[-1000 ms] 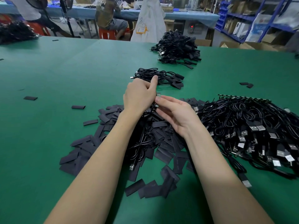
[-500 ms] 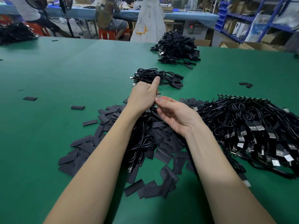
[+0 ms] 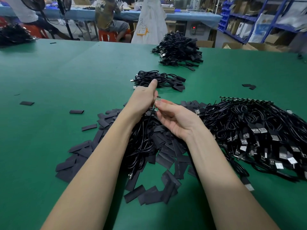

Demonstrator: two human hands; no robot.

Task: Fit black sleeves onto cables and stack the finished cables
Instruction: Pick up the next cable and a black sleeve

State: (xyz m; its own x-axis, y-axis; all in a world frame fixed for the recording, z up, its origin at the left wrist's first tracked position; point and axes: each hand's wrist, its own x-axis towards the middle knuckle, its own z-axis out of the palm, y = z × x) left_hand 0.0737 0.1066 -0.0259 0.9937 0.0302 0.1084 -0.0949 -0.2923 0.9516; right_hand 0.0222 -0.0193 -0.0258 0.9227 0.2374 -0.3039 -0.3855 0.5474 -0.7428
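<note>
Head view: both hands meet above a heap of flat black sleeves (image 3: pixel 167 147) on the green worktop (image 3: pixel 49 123). Right hand (image 3: pixel 176 120) pinches a small connector board (image 3: pixel 157 103) at the end of a black cable (image 3: pixel 144 140) between thumb and fingertips, palm turned up. Left hand (image 3: pixel 143 101) is curled at the same connector from the other side, its thumb pointing away; its fingers are hidden behind the hand, so what they grip cannot be told. The cable hangs from the connector down between the forearms and lies coiled on the sleeves.

To the right, touching the sleeve heap, lies a large pile of cables (image 3: pixel 259 136) with USB plugs showing. Just beyond the hands sits a small stack of cables (image 3: pixel 159 79) with sleeves fitted, and farther back a bigger stack (image 3: pixel 178 49). Loose sleeves lie scattered on the worktop at left (image 3: pixel 76 111) and at right (image 3: pixel 249 86).
</note>
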